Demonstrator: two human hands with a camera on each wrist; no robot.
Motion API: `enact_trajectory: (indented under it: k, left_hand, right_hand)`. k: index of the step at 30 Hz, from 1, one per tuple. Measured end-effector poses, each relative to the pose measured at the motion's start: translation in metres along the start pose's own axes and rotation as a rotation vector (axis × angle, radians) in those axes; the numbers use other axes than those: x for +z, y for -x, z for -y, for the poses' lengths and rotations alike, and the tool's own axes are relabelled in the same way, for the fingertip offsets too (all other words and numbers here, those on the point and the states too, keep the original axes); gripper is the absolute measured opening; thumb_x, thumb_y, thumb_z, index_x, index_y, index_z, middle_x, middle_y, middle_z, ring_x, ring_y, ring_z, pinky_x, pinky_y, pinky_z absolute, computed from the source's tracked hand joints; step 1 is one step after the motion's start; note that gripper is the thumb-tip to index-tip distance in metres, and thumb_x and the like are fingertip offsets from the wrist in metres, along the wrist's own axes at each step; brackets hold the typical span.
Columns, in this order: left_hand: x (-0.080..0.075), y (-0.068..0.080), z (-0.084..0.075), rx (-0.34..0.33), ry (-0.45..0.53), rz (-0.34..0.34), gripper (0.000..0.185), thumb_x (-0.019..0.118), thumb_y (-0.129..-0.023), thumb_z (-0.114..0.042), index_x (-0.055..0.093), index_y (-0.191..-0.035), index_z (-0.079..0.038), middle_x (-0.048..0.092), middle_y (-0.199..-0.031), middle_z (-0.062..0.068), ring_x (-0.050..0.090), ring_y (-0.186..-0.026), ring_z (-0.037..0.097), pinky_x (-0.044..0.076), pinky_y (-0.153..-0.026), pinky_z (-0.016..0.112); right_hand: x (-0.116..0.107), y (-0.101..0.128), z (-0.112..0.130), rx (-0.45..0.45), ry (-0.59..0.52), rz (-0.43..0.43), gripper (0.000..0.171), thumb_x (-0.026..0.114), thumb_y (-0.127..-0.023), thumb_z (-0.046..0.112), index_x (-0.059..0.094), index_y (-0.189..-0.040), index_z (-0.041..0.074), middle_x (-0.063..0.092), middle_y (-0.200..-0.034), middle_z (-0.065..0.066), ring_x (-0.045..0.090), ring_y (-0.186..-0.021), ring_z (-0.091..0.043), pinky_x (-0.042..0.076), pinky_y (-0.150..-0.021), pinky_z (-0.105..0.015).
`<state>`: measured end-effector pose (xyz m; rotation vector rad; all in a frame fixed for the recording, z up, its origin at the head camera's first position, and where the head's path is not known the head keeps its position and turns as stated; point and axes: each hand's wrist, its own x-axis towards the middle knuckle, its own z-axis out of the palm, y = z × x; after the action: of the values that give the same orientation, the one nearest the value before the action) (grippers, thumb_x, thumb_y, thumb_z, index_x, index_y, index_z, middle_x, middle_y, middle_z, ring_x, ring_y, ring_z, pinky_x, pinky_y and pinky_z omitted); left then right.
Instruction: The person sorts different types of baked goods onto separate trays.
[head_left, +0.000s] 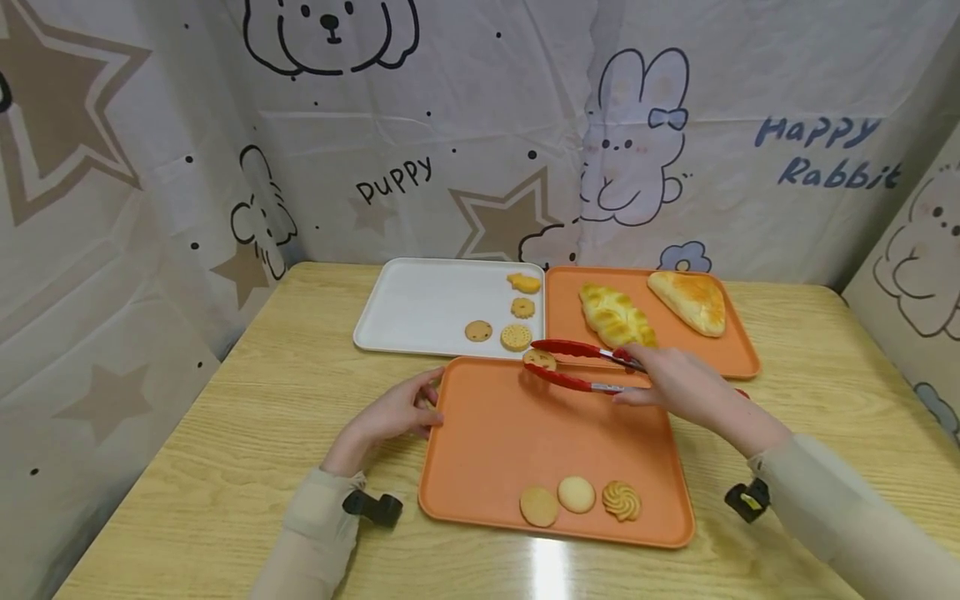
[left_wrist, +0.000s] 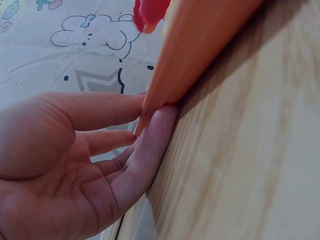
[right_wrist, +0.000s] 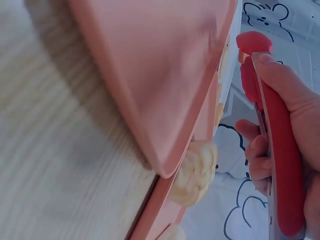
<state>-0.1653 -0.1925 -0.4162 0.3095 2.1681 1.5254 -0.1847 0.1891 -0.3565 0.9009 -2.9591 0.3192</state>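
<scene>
1. The wooden worktop [head_left: 247,433] fills the lower frame and carries three trays set close together, so a cookie has only a short way between them.
2. The near orange tray [head_left: 525,433] sits at centre; three cookies line its lower edge.
3. The far orange tray [head_left: 720,354], upper right, holds two bread loaves.
4. The white tray [head_left: 420,308], upper centre, keeps four cookies along its right side.
5. The left hand [head_left: 390,414] lies with straight fingers against the near tray's left edge, likely steadying it.
6. The right hand [head_left: 675,383] grips the red tongs [head_left: 577,367].
7. The tongs pinch a round cookie [head_left: 539,360] at the near tray's upper edge.
</scene>
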Motion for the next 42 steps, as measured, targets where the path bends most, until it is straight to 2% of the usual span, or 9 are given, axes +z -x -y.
enact_trajectory:
  k: [6, 13, 19, 28, 33, 42]
  left_hand:
    - [-0.001, -0.001, 0.0, 0.008, -0.008, 0.005, 0.075, 0.058, -0.083, 0.005, 0.015, -0.145, 0.0, 0.04, -0.096, 0.014, 0.053, -0.068, 0.014, 0.056, -0.062, 0.032]
    - [0.0, 0.001, 0.0, -0.002, -0.006, -0.01, 0.075, 0.058, -0.083, 0.005, 0.016, -0.145, 0.001, 0.039, -0.095, 0.012, 0.053, -0.066, 0.012, 0.055, -0.061, 0.03]
    - [0.001, 0.002, 0.0, -0.011, 0.0, -0.017, 0.075, 0.058, -0.083, 0.005, 0.017, -0.144, 0.001, 0.039, -0.095, 0.011, 0.052, -0.066, 0.012, 0.055, -0.06, 0.03]
    - [-0.001, 0.001, 0.0, 0.009, -0.013, -0.003, 0.075, 0.058, -0.083, 0.005, 0.016, -0.144, 0.001, 0.04, -0.095, 0.013, 0.054, -0.066, 0.012, 0.055, -0.06, 0.031]
    - [-0.001, 0.001, 0.0, 0.009, -0.013, -0.001, 0.074, 0.058, -0.083, 0.004, 0.016, -0.145, 0.001, 0.04, -0.095, 0.012, 0.054, -0.066, 0.012, 0.055, -0.06, 0.031]
    - [0.0, 0.002, -0.002, 0.013, -0.012, 0.002, 0.075, 0.058, -0.083, 0.005, 0.016, -0.144, 0.001, 0.04, -0.095, 0.013, 0.053, -0.066, 0.012, 0.055, -0.06, 0.031]
  right_hand:
    - [0.003, -0.026, 0.002, -0.005, -0.015, -0.028, 0.051, 0.073, -0.073, 0.041, 0.054, -0.105, 0.007, 0.063, -0.081, -0.006, 0.057, -0.065, -0.016, 0.049, -0.054, -0.034]
    - [0.006, -0.052, 0.004, -0.008, -0.004, -0.058, 0.048, 0.073, -0.074, 0.041, 0.054, -0.102, 0.006, 0.061, -0.077, -0.006, 0.052, -0.062, -0.016, 0.044, -0.054, -0.032]
    - [0.013, -0.074, 0.01, 0.047, -0.017, -0.044, 0.048, 0.073, -0.073, 0.041, 0.052, -0.102, 0.008, 0.063, -0.082, -0.006, 0.057, -0.069, -0.018, 0.049, -0.058, -0.035]
    - [0.023, -0.101, 0.021, 0.14, -0.083, 0.02, 0.051, 0.071, -0.076, 0.039, 0.055, -0.108, 0.004, 0.062, -0.089, -0.009, 0.056, -0.072, -0.02, 0.05, -0.064, -0.034]
    - [0.027, -0.113, 0.023, 0.142, -0.079, 0.016, 0.048, 0.07, -0.078, 0.038, 0.055, -0.105, 0.002, 0.06, -0.083, -0.008, 0.055, -0.069, -0.019, 0.049, -0.061, -0.032]
    - [0.031, -0.125, 0.023, 0.197, -0.103, 0.065, 0.05, 0.069, -0.077, 0.042, 0.051, -0.102, 0.003, 0.053, -0.072, -0.006, 0.049, -0.061, -0.019, 0.039, -0.049, -0.026]
